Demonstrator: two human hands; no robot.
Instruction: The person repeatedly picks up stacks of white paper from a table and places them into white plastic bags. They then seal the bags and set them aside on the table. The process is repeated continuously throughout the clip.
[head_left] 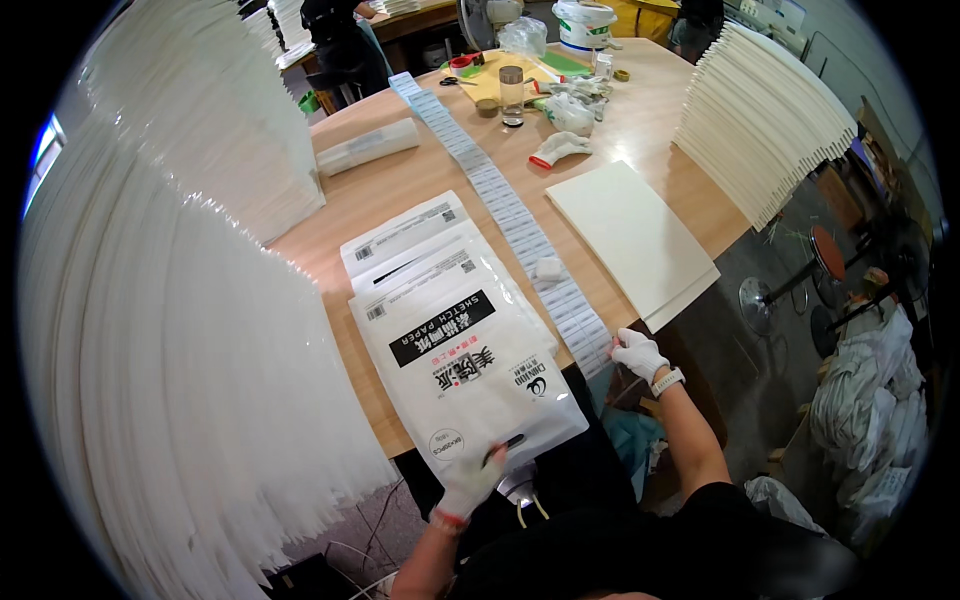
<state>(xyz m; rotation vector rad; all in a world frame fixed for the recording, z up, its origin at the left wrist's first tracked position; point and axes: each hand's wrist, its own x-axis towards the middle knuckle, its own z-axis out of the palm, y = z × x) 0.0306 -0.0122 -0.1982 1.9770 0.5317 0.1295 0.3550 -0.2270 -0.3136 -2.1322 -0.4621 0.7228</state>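
A pile of white plastic bags (460,350) with black printed bands lies on the wooden table in front of me. My left hand (472,482), in a white glove, pinches the near edge of the top bag by its slot handle. My right hand (638,354), also gloved, with a watch on the wrist, touches the near end of a long strip of white labels (500,195) that runs away across the table. A small white piece (549,268) lies on that strip.
Tall fanned stacks of white sheets stand at the left (190,330) and far right (765,120). A flat stack of cream sheets (635,235) lies right of the strip. A jar (512,95), a glove (558,148), a roll (367,146) and clutter sit farther back.
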